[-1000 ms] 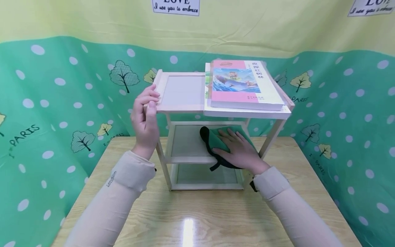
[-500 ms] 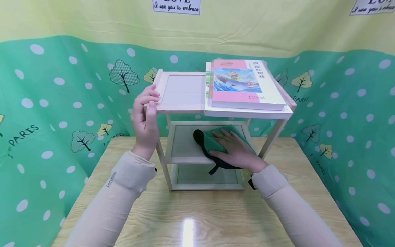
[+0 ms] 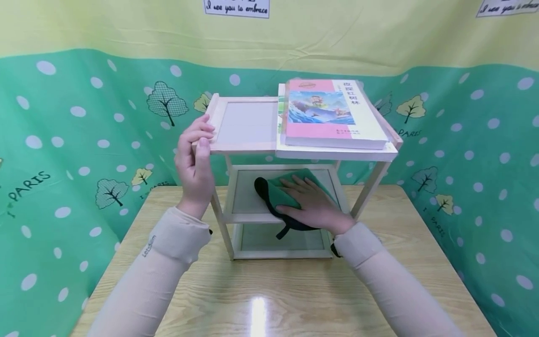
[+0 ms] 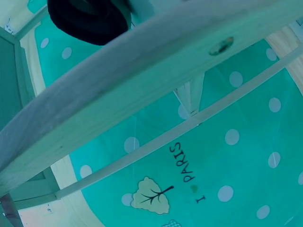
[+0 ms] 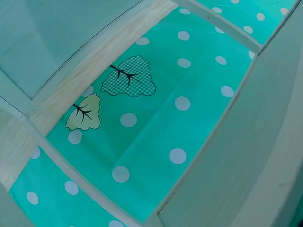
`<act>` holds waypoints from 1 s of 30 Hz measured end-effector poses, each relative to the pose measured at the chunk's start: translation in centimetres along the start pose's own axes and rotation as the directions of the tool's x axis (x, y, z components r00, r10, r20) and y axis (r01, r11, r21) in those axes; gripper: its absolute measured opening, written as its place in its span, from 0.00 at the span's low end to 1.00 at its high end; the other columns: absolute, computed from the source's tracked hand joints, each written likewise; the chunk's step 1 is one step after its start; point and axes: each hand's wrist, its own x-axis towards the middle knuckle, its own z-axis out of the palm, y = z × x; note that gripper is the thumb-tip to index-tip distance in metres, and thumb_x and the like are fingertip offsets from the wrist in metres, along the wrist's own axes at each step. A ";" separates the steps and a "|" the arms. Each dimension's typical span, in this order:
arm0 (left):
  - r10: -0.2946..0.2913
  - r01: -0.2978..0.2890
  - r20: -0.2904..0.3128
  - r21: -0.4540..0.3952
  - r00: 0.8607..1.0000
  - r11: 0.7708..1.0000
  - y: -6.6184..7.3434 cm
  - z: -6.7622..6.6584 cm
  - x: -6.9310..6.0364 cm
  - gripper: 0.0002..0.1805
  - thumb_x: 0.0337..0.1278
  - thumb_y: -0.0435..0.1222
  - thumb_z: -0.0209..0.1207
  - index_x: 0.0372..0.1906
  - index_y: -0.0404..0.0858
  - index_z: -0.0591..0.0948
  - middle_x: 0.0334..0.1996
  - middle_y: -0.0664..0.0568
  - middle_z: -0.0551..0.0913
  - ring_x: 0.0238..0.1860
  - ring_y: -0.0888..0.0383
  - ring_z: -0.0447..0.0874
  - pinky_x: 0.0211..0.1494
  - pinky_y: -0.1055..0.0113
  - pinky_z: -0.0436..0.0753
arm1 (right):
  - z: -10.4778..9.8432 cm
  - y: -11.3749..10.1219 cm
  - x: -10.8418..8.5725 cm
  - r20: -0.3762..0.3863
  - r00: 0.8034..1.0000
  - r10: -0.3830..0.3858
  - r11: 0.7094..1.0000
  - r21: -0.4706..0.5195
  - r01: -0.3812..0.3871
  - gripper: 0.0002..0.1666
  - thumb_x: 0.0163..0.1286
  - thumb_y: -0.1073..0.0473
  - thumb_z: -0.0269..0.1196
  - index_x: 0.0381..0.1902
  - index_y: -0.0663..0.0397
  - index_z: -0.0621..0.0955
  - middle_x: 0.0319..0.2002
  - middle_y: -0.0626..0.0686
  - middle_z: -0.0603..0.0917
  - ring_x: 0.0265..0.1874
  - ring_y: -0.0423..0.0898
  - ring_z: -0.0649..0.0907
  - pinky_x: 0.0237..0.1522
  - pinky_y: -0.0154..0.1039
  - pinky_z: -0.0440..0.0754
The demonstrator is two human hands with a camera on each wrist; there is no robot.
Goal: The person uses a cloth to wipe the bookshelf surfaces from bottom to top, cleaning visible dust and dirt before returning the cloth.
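Note:
A small white three-tier shelf rack (image 3: 252, 217) stands on the table. At its top left corner my left hand (image 3: 194, 164) grips the side rail, fingers above and thumb at the front. My right hand (image 3: 313, 204) lies with fingers spread on a green cloth (image 3: 279, 193), pressing it on the middle tier. Black trim and a small black loop show on the cloth; its underside is hidden. Close up, the left wrist view shows the rack's side rail (image 4: 142, 75). Neither hand appears in the right wrist view, only rack panels (image 5: 227, 156) and the curtain.
Two stacked books (image 3: 324, 110), the upper one pink and white, lie on the right of the top tier, above my right hand. The wooden table (image 3: 202, 285) runs to a green dotted curtain (image 3: 84, 164) behind and at both sides.
My right hand has slid left over the middle tier, taking the green cloth with it. The left hand keeps its place on the rack's corner; the view has shifted slightly.

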 end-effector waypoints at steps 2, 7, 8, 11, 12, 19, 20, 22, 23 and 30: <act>-0.004 0.004 -0.002 -0.003 1.000 1.000 0.0 -0.1 0.0 0.13 0.59 0.31 0.44 0.36 0.21 0.72 0.43 0.60 0.80 0.66 0.44 0.75 0.76 0.51 0.66 | 0.1 -0.1 0.1 0.004 1.000 0.001 1.000 0.000 -0.001 0.43 0.73 0.31 0.46 0.77 0.46 0.59 0.78 0.47 0.56 0.80 0.52 0.46 0.81 0.52 0.39; -0.004 0.004 -0.006 -0.013 1.000 1.000 0.0 -0.2 0.0 0.13 0.59 0.30 0.44 0.36 0.21 0.72 0.43 0.60 0.80 0.66 0.43 0.75 0.76 0.51 0.66 | 0.3 -0.3 0.3 0.007 1.000 0.004 1.000 -0.002 -0.004 0.43 0.73 0.31 0.46 0.77 0.46 0.59 0.78 0.47 0.56 0.80 0.51 0.46 0.81 0.52 0.39; -0.003 0.003 -0.004 -0.013 1.000 1.000 0.0 -0.2 0.0 0.13 0.59 0.30 0.44 0.36 0.21 0.72 0.43 0.60 0.80 0.66 0.43 0.74 0.76 0.51 0.66 | 0.3 -0.3 0.3 0.006 1.000 0.005 1.000 -0.005 -0.005 0.43 0.73 0.31 0.46 0.77 0.46 0.60 0.78 0.47 0.56 0.80 0.51 0.46 0.81 0.52 0.40; -0.006 0.006 0.002 -0.012 1.000 1.000 0.0 -0.1 0.0 0.13 0.59 0.31 0.44 0.36 0.21 0.72 0.44 0.61 0.80 0.66 0.44 0.74 0.76 0.51 0.66 | 0.3 -0.4 0.3 0.005 1.000 0.013 1.000 -0.019 -0.012 0.43 0.73 0.31 0.46 0.77 0.47 0.60 0.78 0.47 0.56 0.80 0.51 0.47 0.81 0.52 0.40; -0.006 0.006 0.004 -0.012 1.000 1.000 0.0 -0.1 0.0 0.13 0.59 0.31 0.44 0.36 0.21 0.72 0.44 0.61 0.80 0.66 0.44 0.74 0.76 0.51 0.66 | 0.3 -0.4 0.2 0.005 1.000 0.015 1.000 -0.023 -0.015 0.43 0.73 0.31 0.46 0.77 0.47 0.60 0.78 0.46 0.56 0.80 0.51 0.47 0.81 0.52 0.40; 0.000 0.000 -0.002 -0.018 1.000 1.000 0.0 0.0 0.0 0.13 0.59 0.30 0.44 0.36 0.21 0.73 0.44 0.60 0.80 0.66 0.44 0.75 0.76 0.51 0.66 | 0.2 -0.8 0.2 -0.012 1.000 0.022 0.999 -0.044 -0.022 0.42 0.73 0.31 0.45 0.76 0.47 0.62 0.78 0.47 0.57 0.80 0.52 0.48 0.81 0.53 0.42; 0.002 -0.002 -0.004 -0.022 1.000 1.000 -0.1 0.1 0.0 0.13 0.58 0.30 0.44 0.36 0.21 0.72 0.44 0.60 0.80 0.65 0.43 0.75 0.76 0.51 0.67 | 0.2 -0.9 0.2 -0.015 1.000 0.024 0.999 -0.046 -0.024 0.42 0.73 0.30 0.45 0.76 0.47 0.62 0.78 0.48 0.57 0.80 0.53 0.49 0.81 0.54 0.42; 0.007 -0.007 -0.005 -0.027 1.000 1.000 -0.1 0.1 0.0 0.13 0.58 0.30 0.44 0.35 0.21 0.72 0.43 0.59 0.80 0.65 0.42 0.75 0.76 0.51 0.67 | 0.3 -1.0 0.3 -0.020 0.999 0.029 0.998 -0.049 -0.030 0.42 0.73 0.30 0.45 0.76 0.47 0.63 0.78 0.48 0.57 0.80 0.53 0.49 0.81 0.54 0.43; 0.008 -0.008 -0.004 -0.028 1.000 1.000 -0.1 0.1 0.0 0.13 0.58 0.30 0.44 0.35 0.21 0.72 0.43 0.59 0.80 0.65 0.42 0.75 0.76 0.51 0.67 | 0.3 -1.1 0.3 -0.022 0.999 0.032 0.998 -0.047 -0.033 0.42 0.73 0.30 0.45 0.76 0.47 0.63 0.78 0.48 0.58 0.80 0.53 0.49 0.81 0.54 0.43; 0.013 -0.014 -0.007 -0.035 1.000 0.999 -0.1 0.2 0.0 0.13 0.58 0.30 0.44 0.35 0.21 0.72 0.43 0.59 0.80 0.65 0.43 0.75 0.76 0.50 0.67 | 0.6 -1.6 0.6 -0.048 0.998 0.043 0.997 -0.066 -0.046 0.42 0.72 0.29 0.45 0.75 0.44 0.64 0.78 0.48 0.58 0.79 0.54 0.51 0.81 0.55 0.44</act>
